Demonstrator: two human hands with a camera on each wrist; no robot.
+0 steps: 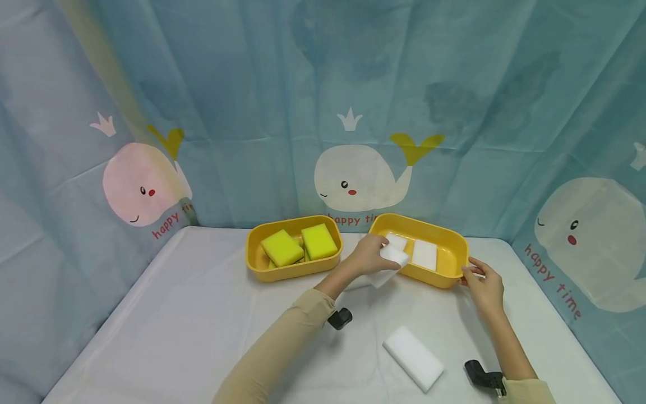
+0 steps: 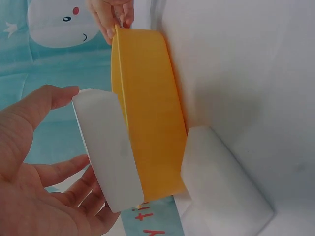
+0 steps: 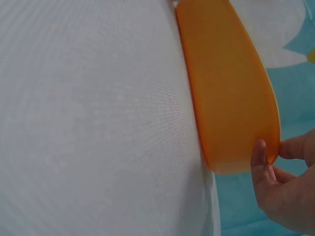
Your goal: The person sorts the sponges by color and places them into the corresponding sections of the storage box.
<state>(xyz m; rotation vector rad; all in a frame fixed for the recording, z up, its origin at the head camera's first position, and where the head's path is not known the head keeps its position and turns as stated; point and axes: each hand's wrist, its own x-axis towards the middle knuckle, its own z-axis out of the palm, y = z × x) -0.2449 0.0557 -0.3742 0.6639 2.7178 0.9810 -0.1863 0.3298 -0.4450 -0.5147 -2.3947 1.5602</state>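
My left hand (image 1: pixel 369 257) holds a white sponge block (image 2: pixel 109 150) between thumb and fingers, at the near-left rim of the right yellow tray (image 1: pixel 456 241). A second white block (image 2: pixel 224 184) lies on the table beneath it, beside the tray wall. Inside that tray lie two more white blocks, one at the left (image 1: pixel 397 241), partly hidden by my hand, and one in the middle (image 1: pixel 425 254). With thumb and fingers, my right hand (image 1: pixel 485 286) pinches the tray's right end at the rim. Nearer to me, another white block (image 1: pixel 414 359) rests on the table.
Left of my left hand stands another yellow tray (image 1: pixel 282 274) with several yellow sponges (image 1: pixel 282 248) in it. A white cloth (image 1: pixel 176 325) covers the table. Blue curtains (image 1: pixel 242 112) with printed whales hang behind and at both sides.
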